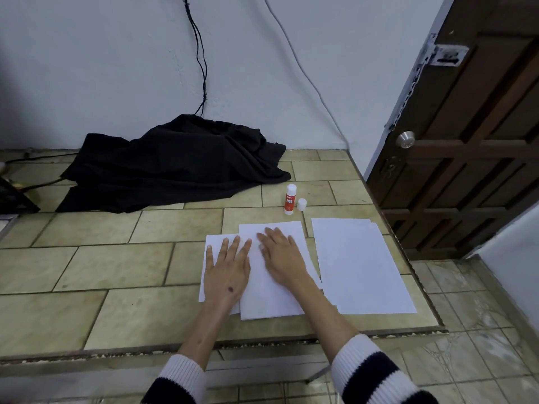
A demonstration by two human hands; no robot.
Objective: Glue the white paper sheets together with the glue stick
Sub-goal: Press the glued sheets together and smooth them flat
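Two overlapping white sheets lie on the tiled table top, the upper one shifted right over the lower. My left hand presses flat on them with fingers spread, across the lower sheet's edge. My right hand lies flat on the upper sheet, fingers apart. Further right sits a separate stack of white sheets. Behind the papers the red-and-white glue stick stands upright and uncapped, with its white cap beside it on the right.
A crumpled black cloth covers the back of the tiled table, with black cables running up the wall. A dark wooden door is at the right. The table's front edge and right edge drop to a tiled floor.
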